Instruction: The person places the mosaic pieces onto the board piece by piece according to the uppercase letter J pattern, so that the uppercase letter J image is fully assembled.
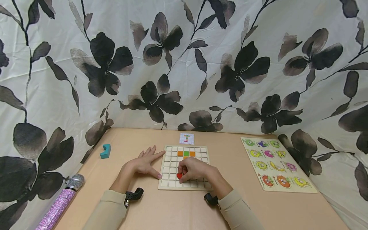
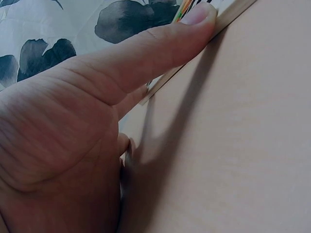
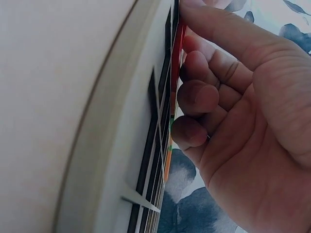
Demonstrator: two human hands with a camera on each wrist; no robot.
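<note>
A square board with a white grid lies in the middle of the table. My left hand is spread on its left side, with the thumb and index fingertip at the board's edge. Over the grid, my right hand pinches a red piece low against the board. The red piece shows beside the curled fingers in the right wrist view, partly hidden by them. Farther up the grid sit orange blocks with a green block between them; the hand partly covers the column below.
A small card with a coloured pattern lies behind the board. On the right is a sheet of fruit pictures. A teal angled block sits at the far left, and a glittery pink microphone at the near left.
</note>
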